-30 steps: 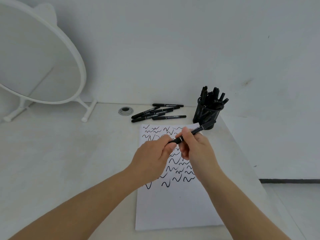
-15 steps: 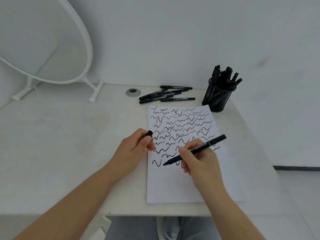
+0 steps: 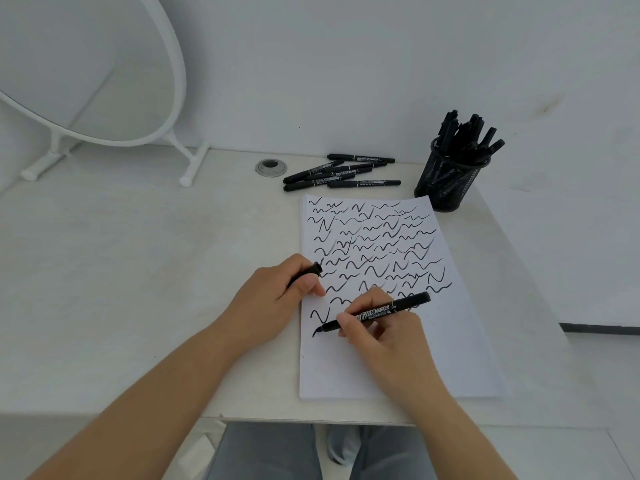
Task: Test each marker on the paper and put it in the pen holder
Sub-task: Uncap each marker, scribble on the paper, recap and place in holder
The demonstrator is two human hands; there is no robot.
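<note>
Right hand (image 3: 381,336) pinches an uncapped black marker (image 3: 375,314) between thumb and fingers, tip touching the paper (image 3: 450,358) at a short fresh stroke below the lowest row of squiggles. Marker barrel slants up and away from the tip, white lettering visible. Left hand (image 3: 277,301) sits at the paper's left edge, fingers curled round the black cap (image 3: 310,271), cap end poking out past the thumb. Paper lies flat on the white desk (image 3: 121,289), upper two thirds covered in black wavy test marks, lower part blank. Black mesh pen holder (image 3: 448,181) stands just beyond the paper's far right corner, packed with black markers standing upright or leaning. Loose pile of markers (image 3: 341,173) lies on the desk just beyond the paper's far edge, left of the pen holder. Grey cable grommet (image 3: 271,166) left of that pile. Round white mirror (image 3: 86,67) on its stand far left of the paper.
</note>
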